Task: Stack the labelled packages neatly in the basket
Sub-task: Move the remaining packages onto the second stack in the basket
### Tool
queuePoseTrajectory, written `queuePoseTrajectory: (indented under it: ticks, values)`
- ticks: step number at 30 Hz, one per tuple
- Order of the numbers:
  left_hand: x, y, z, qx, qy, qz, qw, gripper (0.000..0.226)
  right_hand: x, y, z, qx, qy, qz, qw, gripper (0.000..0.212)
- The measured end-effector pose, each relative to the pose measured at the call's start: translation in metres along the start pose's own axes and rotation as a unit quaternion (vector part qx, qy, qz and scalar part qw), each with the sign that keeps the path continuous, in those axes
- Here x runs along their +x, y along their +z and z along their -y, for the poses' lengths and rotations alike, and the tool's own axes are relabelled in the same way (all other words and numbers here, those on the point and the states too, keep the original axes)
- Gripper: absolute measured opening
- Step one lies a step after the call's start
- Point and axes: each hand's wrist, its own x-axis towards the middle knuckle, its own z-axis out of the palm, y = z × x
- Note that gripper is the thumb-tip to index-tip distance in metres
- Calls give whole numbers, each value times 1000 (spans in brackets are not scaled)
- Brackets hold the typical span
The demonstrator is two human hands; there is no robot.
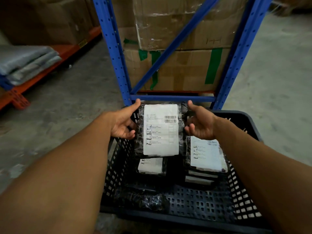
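Left hand (124, 123): fingers curled on the left edge of a black plastic-wrapped package with a large white printed label (161, 130), thumb raised along its far corner. Right hand (200, 124): mirrors it on the right edge, thumb up, fingers tucked beneath. Package: held flat between both hands, label up, over the far left part of a dark perforated plastic basket (239, 198).

Directly below, nearer: a second labelled black package (151, 165), partly covered. Right side of basket: a pile of labelled packages (206, 155), its top one tilted. Near left corner: a crumpled black bag (143, 199), no label showing.

Beyond the basket: blue steel rack frame (172, 98), taped brown cartons (185, 70) behind it.

Handling note: lowering level, edges squared to the package beneath and label kept up, should give a tidy stack; releasing both sides together would likely prevent skew.
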Motion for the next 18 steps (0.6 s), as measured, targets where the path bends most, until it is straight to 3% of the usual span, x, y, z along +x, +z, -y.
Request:
queuePoseTrajectory:
  ticks: [2, 3, 5, 7, 10, 12, 16, 18]
  values:
    - [4, 2, 3, 22, -14, -32, 999, 99, -5, -1, -1, -44, -31, 28, 998, 99]
    - [6, 1, 5, 33, -21, -45, 998, 105, -9, 1, -1, -78, -41, 43, 995, 91]
    - [8, -2, 7, 41, -25, -35, 998, 116, -13, 7, 1, -153, -39, 47, 986, 56]
    - [5, -2, 7, 34, -6, 6, 999, 101, -13, 13, 2, -201, -30, 6, 979, 36]
    - [2, 4, 8, 7, 6, 41, 999, 55, -9, 25, -4, -234, -16, -41, 971, 41]
    - [6, 6, 11, 15, -13, 32, 999, 38, -5, 33, -15, -233, 12, -20, 972, 39]
    - [17, 9, 25, 88, -70, 13, 994, 33, 16, 41, -45, -268, 61, 23, 961, 31]
    - [28, 10, 37, 106, -92, -4, 990, 36, 27, 45, -59, -275, 77, 15, 958, 39]
